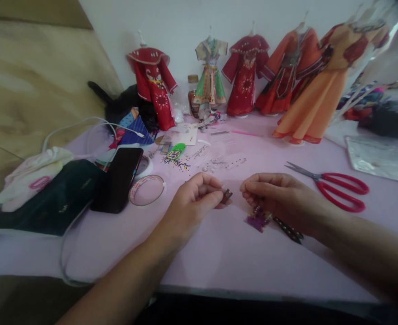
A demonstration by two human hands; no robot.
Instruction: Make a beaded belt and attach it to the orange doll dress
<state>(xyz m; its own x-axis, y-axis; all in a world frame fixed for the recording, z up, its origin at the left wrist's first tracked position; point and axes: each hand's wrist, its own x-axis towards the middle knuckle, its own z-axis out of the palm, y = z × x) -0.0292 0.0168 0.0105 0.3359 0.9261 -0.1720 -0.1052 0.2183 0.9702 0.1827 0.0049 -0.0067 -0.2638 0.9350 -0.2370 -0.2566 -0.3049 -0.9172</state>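
Note:
My left hand [202, 194] pinches a small dark strip with a pale edge [227, 195] above the middle of the table; its exact kind is too small to tell. A short gap to the right, my right hand [273, 194] has its thumb and forefinger pressed together, and whatever is between them does not show. Below that hand lies a small purple beaded piece [257, 220], partly covered by the fingers. Beside it a dark strip with gold dots [288, 229] shows from under the hand. Loose coloured beads [176, 160] lie around a green oval dish [177, 151] beyond the hands.
Red-handled scissors [330, 183] lie right, blades pointing left. At left are a black phone [119, 178], a tape roll [147, 190] and a white cable [63, 253]. Several doll-sized garments, including a red dress [161, 101], stand along the wall. A clear plastic bag [381, 160] lies far right.

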